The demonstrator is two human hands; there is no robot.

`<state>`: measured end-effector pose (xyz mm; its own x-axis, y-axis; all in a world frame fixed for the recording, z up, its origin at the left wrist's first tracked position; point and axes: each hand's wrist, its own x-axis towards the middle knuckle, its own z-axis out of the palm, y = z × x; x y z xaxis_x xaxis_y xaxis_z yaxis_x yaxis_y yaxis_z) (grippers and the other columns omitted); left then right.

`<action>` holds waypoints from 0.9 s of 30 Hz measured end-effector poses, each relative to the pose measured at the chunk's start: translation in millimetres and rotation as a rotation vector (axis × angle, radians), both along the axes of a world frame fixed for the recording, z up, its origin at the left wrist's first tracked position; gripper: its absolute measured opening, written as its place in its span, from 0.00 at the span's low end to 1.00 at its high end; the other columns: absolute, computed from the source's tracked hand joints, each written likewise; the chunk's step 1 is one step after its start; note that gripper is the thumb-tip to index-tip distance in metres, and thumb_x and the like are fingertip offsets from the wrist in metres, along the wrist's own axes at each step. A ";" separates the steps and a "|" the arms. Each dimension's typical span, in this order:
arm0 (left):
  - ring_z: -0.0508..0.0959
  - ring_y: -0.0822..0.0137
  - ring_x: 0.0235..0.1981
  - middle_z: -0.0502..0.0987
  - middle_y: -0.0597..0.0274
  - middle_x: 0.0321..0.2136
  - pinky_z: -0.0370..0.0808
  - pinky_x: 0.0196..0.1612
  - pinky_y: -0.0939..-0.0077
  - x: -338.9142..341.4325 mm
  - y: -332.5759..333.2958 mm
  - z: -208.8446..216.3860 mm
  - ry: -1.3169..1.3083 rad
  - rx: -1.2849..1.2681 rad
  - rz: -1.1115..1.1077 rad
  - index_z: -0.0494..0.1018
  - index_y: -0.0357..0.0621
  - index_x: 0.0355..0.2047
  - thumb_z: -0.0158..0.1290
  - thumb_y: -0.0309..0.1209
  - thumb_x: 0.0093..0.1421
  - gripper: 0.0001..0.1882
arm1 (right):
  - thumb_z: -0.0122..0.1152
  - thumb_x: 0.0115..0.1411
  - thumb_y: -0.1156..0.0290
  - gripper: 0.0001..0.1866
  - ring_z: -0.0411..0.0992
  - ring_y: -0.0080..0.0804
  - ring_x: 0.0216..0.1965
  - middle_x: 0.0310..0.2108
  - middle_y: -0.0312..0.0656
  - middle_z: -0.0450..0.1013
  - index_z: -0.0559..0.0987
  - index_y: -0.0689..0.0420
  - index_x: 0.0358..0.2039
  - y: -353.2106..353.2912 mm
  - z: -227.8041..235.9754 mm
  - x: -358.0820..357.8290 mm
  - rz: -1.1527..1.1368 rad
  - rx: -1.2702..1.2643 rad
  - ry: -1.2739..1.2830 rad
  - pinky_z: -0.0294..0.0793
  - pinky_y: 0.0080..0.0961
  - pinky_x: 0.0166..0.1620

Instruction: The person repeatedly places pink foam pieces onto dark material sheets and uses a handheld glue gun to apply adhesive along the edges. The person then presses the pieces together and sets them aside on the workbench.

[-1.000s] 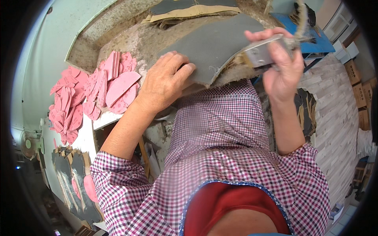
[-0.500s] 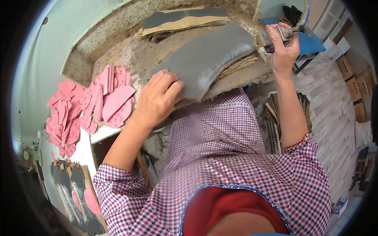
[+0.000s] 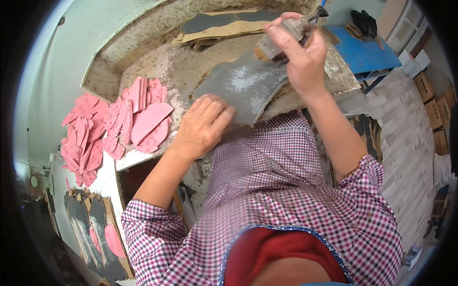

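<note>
A dark grey curved sheet piece [image 3: 234, 97] lies on the crusted work surface in front of me, with white speckled film across its middle and lower right edge. My left hand [image 3: 204, 123] is closed at its near left end, fingers curled together on the edge. Above the sheet's far right end, my right hand [image 3: 305, 69] is wrapped round a metal spray gun [image 3: 288, 37] with a blue hose. The gun's front is blurred and hides that end of the sheet. Brownish layers show under the sheet's right edge.
Pink cut pieces [image 3: 148, 121] are heaped at the left. Grey and tan pieces [image 3: 98, 233] lie at the lower left, with more [image 3: 229, 24] at the back of the bench. A blue table [image 3: 362, 52] stands at the right, near cardboard boxes [image 3: 429, 100].
My right hand has swung the spray gun leftward, from beyond the sheet's right end to over it. White speckling has appeared across the sheet's middle. The left hand stays at the same end.
</note>
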<state>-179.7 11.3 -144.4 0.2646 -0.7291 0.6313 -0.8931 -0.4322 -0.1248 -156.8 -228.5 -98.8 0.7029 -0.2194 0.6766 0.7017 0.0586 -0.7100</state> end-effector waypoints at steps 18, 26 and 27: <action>0.80 0.58 0.41 0.81 0.49 0.39 0.74 0.47 0.70 31.5 11.3 -12.2 0.783 -0.651 0.313 0.72 0.36 0.50 0.53 0.29 0.65 0.15 | 0.54 0.62 0.72 0.13 0.73 0.47 0.45 0.37 0.51 0.73 0.72 0.66 0.44 -60.6 -55.3 9.2 0.438 0.758 0.084 0.65 0.68 0.60; 0.73 0.77 0.40 0.78 0.67 0.39 0.71 0.46 0.80 16.9 109.7 -0.8 0.533 -1.136 0.232 0.75 0.36 0.49 0.56 0.27 0.64 0.14 | 0.45 0.62 0.66 0.22 0.66 0.65 0.55 0.47 0.61 0.71 0.73 0.75 0.44 -98.1 -108.8 21.7 0.352 0.680 0.334 0.52 0.63 0.67; 0.73 0.78 0.41 0.78 0.68 0.40 0.71 0.46 0.80 -0.5 133.3 4.1 0.529 -1.200 0.219 0.75 0.36 0.50 0.56 0.26 0.63 0.15 | 0.45 0.63 0.67 0.22 0.60 0.66 0.61 0.49 0.61 0.70 0.72 0.75 0.46 -103.3 -109.7 16.2 0.544 0.729 0.353 0.49 0.59 0.69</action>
